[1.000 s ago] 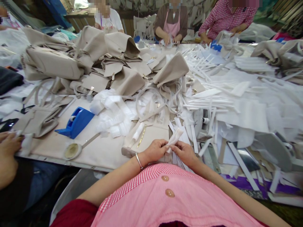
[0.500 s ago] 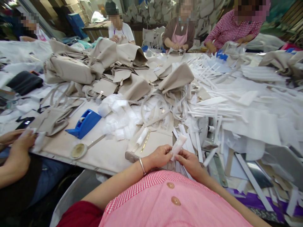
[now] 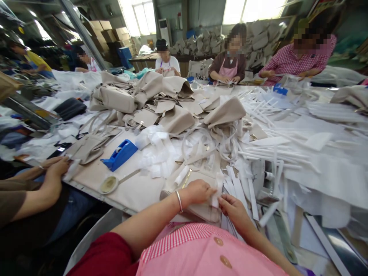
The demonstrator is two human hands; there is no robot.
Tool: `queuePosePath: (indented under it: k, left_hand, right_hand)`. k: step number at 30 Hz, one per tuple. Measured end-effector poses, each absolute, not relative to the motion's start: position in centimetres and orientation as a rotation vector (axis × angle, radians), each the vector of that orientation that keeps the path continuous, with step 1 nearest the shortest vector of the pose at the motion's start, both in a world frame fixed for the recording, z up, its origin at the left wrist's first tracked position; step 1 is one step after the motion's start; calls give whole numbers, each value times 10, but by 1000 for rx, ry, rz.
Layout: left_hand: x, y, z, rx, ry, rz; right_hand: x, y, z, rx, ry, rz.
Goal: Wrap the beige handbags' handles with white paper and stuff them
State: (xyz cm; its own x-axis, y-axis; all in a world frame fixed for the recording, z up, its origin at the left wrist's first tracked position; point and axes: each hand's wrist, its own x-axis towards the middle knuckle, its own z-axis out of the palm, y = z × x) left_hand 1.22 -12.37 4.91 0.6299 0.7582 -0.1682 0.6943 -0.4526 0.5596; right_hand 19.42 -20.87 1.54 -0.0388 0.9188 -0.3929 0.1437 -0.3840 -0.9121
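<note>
In front of my apron a beige handbag (image 3: 201, 210) lies on the table, partly under my hands. A small piece of white wrapping sheet (image 3: 217, 188) stands up between my hands. My left hand (image 3: 199, 191), with a bangle at the wrist, has its fingers curled and the fingertips against the left side of that piece. At its lower right edge, my right hand (image 3: 231, 207) pinches it between thumb and fingers. Left of them, a white-wrapped roll (image 3: 182, 175) lies on the bag beside a gold-coloured metal strip (image 3: 187, 178).
A blue tape dispenser (image 3: 120, 154) and a tape roll (image 3: 109, 184) lie to the left. Beige bags (image 3: 172, 119) are heaped beyond. White strips (image 3: 238, 188) and a metal dispenser (image 3: 263, 182) lie right. A co-worker's hands (image 3: 56, 168) are at the left edge.
The view has tilted up, so more of the room shows. My left fingers have shifted on the white piece, which now stands more upright. My right hand still pinches it.
</note>
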Motion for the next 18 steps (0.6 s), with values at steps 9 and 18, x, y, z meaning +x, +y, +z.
queuePosePath:
  k: [9,18]
  left_hand:
    - [-29,-17,52,2084,1762,320]
    - [-7,5,34,2056,1572,432]
  right_hand:
    - [200,-222,5,-1769,-1155,988]
    - [177,-230,22,-1928,-1170,899]
